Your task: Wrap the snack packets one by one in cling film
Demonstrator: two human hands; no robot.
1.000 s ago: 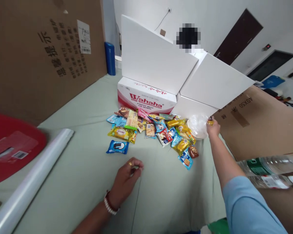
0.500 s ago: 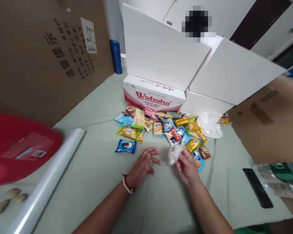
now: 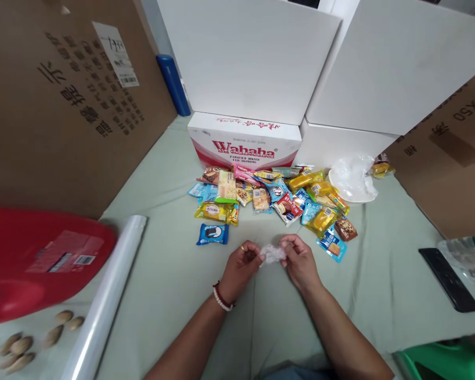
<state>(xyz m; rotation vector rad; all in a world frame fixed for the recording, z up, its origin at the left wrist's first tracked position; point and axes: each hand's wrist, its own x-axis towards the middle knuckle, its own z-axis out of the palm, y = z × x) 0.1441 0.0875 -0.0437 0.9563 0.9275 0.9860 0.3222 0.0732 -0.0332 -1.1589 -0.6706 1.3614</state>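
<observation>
Left hand [image 3: 239, 270] moved onto crumpled translucent film [image 3: 272, 254] | nearly closed, pinching one end | right hand [image 3: 302, 265] likewise, opposite end

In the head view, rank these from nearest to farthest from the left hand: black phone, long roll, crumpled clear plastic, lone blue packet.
1. Crumpled clear plastic: at the left hand's fingertips.
2. Lone blue packet: ahead, slightly left.
3. Long roll: off to the left.
4. Black phone: far right.

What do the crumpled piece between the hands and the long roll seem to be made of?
Crumpled piece: probably thin plastic film, slightly shiny, since it looks wrinkled and partly see-through. Long roll: smooth, glossy, perhaps plastic film too, judging by the bright streak along it.
</observation>
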